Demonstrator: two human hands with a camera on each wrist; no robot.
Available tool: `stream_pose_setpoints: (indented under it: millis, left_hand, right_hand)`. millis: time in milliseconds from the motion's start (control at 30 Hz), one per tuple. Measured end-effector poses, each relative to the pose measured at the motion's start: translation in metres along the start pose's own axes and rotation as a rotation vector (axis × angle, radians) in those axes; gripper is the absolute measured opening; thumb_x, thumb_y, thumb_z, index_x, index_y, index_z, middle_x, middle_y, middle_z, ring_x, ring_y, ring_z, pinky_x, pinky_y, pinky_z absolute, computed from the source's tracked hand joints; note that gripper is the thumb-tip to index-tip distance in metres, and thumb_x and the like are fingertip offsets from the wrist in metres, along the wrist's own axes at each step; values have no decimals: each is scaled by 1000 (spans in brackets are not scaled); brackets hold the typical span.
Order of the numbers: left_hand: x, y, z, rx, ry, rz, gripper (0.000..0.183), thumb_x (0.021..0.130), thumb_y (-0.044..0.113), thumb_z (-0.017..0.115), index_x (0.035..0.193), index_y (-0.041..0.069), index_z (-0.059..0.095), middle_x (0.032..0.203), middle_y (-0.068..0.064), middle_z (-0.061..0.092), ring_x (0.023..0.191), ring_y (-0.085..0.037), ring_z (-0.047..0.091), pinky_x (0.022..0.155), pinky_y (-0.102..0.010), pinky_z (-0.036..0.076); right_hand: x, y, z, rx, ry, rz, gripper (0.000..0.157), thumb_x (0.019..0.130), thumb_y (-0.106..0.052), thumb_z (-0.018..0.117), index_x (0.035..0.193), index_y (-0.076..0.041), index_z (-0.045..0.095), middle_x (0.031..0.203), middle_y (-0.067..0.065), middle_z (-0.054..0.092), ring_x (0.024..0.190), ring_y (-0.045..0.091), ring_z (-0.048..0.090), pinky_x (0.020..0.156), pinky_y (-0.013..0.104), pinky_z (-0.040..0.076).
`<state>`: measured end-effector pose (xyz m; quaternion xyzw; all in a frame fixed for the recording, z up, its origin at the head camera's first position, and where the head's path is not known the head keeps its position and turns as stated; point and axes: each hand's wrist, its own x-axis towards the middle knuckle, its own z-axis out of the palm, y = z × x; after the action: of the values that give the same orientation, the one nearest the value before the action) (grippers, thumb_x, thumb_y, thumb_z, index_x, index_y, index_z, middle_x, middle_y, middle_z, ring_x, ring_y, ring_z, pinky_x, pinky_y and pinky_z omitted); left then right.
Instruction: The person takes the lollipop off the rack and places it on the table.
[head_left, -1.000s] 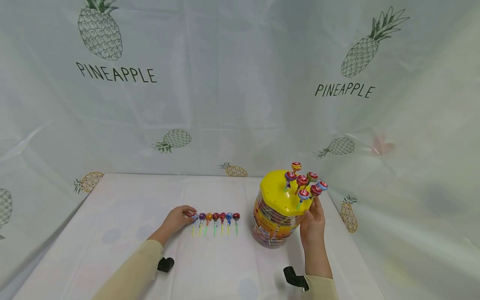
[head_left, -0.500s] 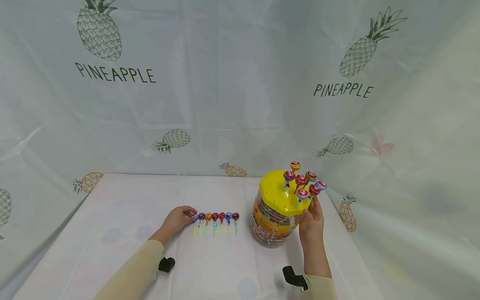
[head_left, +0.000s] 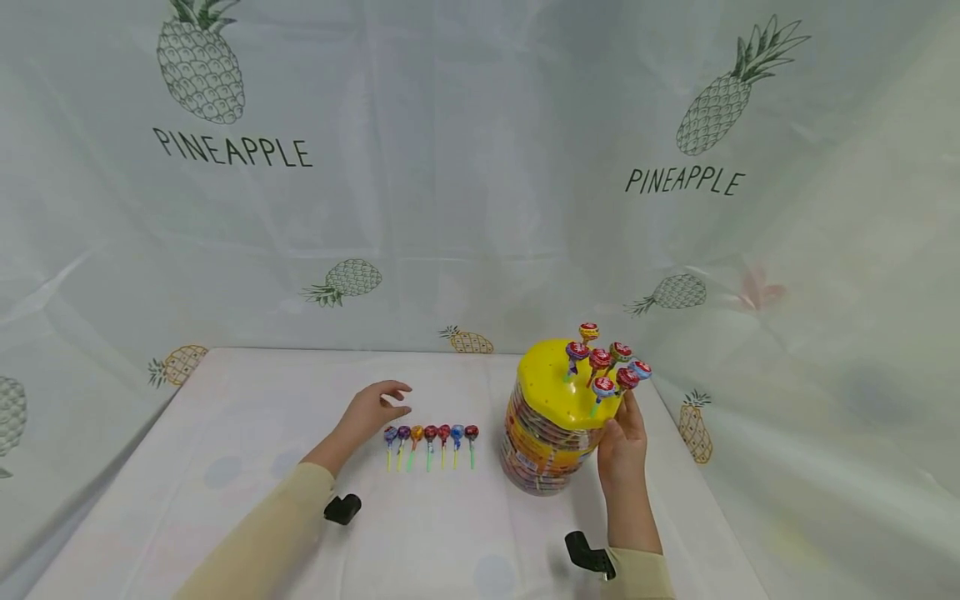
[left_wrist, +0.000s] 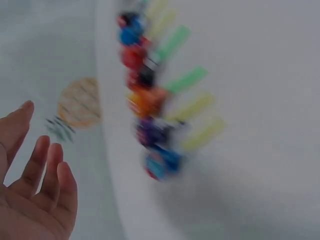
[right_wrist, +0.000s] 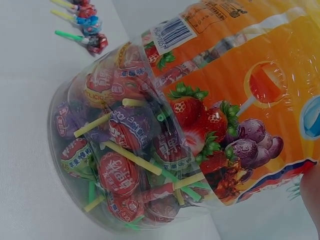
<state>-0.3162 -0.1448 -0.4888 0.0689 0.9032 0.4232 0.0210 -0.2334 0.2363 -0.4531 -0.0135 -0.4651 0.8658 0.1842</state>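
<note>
A row of several wrapped lollipops [head_left: 431, 433] lies on the table, heads away from me and sticks toward me. My left hand [head_left: 367, 412] hovers just beyond the row's left end, holding nothing, its thumb and fingers parted. In the left wrist view, that hand [left_wrist: 42, 195] is apart from the blue lollipop [left_wrist: 162, 162] at the end. At right, my right hand [head_left: 624, 454] grips a clear lollipop jar [head_left: 547, 460] near its yellow lid [head_left: 543, 383], thumb in front and fingers behind. Several lollipops [head_left: 599, 359] stand upright in the lid. The right wrist view shows many more inside the jar [right_wrist: 125, 165].
A white cloth covers the table [head_left: 420, 533]. Behind it hangs a pale curtain [head_left: 480, 208] printed with pineapples. Black wrist cameras sit on both forearms, the left camera [head_left: 342, 509] below the row and the right camera [head_left: 588, 556] below the jar.
My left hand has let go of the leftmost lollipop and lifted away, up and slightly right, with its fingers spreading. The right hand and the jar stay in place.
</note>
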Motion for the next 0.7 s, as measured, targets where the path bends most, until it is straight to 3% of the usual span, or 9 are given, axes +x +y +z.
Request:
stream_pose_setpoints:
  millis: [333,567,700]
  left_hand:
    - [-3,96,13,-154,-67,231,36,88,17,74,123,20,66,110,2,64,90,-14,61,74,-33,53]
    - [-10,148,22,-283,-83,359,38,89,17,73,126,20,65,113,2,65,92,-13,61,81,-33,53]
    - [-13,172,29,-337,-87,431,39,89,18,73,127,21,64,113,4,65,94,-13,61,84,-34,52]
  right_hand:
    - [0,1,-3,8,7,-17,52,97,-5,58,145,-22,49,145,1,40,131,14,40,110,29,32]
    - [-1,3,-5,17,-21,-50,50,97,-2,57,143,-22,52,143,0,42,129,15,41,102,24,41]
    - [-1,2,-4,15,-30,-47,48,97,-5,58,141,-24,54,141,-1,43,130,15,39,103,24,40]
